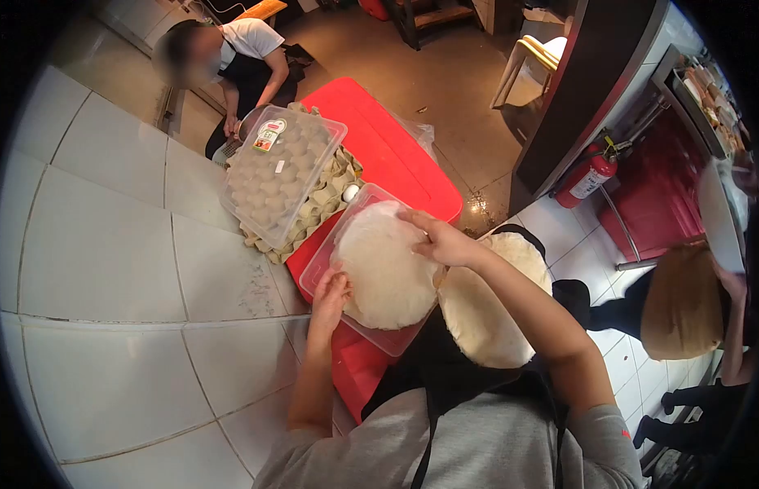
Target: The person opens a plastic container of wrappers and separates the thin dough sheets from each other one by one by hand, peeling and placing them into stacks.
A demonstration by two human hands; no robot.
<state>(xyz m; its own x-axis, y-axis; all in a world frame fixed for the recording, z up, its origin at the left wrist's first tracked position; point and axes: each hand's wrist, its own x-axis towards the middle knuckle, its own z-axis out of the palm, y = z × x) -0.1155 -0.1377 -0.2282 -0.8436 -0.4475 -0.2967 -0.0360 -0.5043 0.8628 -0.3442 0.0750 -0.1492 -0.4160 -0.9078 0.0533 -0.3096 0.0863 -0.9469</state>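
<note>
A pale, flat dough round [388,265] lies over a clear plastic container or lid [314,265]. At its left edge, my left hand [330,295] has its fingers curled and closed on the rim. Across the upper right edge, my right hand [435,240] grips the same round, its fingers on the top surface. Two more flat dough rounds are over my lap: one [481,322] beneath my right forearm, another [522,257] partly behind that arm. The red lid or box top [396,155] is under the plastic container.
Stacked egg cartons [335,191] under a clear plastic cover [282,179] stand beyond, with a white egg [351,193] beside them. A person [253,69] sits at upper left; another person's arm [734,318] is at right. White wall tiles [102,269] border the left; a fire extinguisher [587,179] stands right.
</note>
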